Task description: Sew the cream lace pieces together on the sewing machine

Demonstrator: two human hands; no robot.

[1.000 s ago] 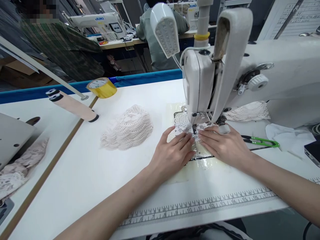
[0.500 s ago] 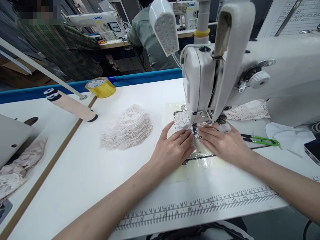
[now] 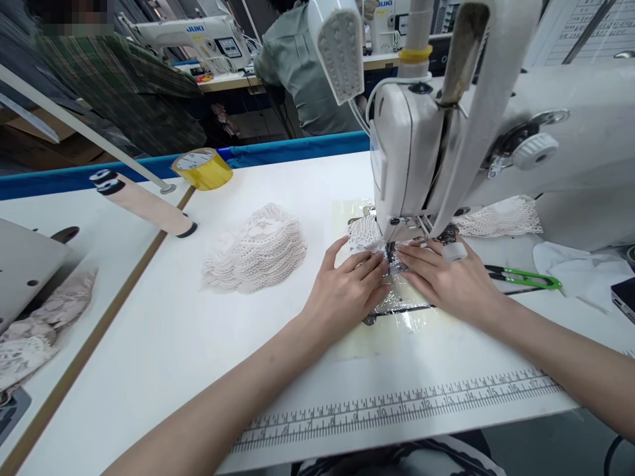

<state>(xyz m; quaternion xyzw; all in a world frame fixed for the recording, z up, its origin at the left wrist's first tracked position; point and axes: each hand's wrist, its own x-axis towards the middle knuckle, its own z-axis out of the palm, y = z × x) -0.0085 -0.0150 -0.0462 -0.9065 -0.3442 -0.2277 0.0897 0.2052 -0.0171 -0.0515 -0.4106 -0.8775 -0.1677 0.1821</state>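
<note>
A small white lace piece (image 3: pixel 364 233) lies under the presser foot of the white sewing machine (image 3: pixel 407 152). My left hand (image 3: pixel 347 291) lies flat on the lace just left of the needle, fingers stretched forward and together. My right hand (image 3: pixel 446 281) lies flat on the right side of the needle, fingertips pressing the lace, with a white thimble-like ring (image 3: pixel 455 250) on one finger. Both hands' fingertips nearly meet at the needle.
A pile of white lace pieces (image 3: pixel 255 251) sits left of the machine. More lace (image 3: pixel 499 218) lies behind the machine arm. Green thread snips (image 3: pixel 526 277) and white cloth (image 3: pixel 580 271) lie to the right. A yellow tape roll (image 3: pixel 201 168) and a pink tube (image 3: pixel 143 205) are far left. A person in green sits beyond.
Both hands have slid slightly forward with the lace toward the needle; the view shifted a little to the left and nearer the machine.
</note>
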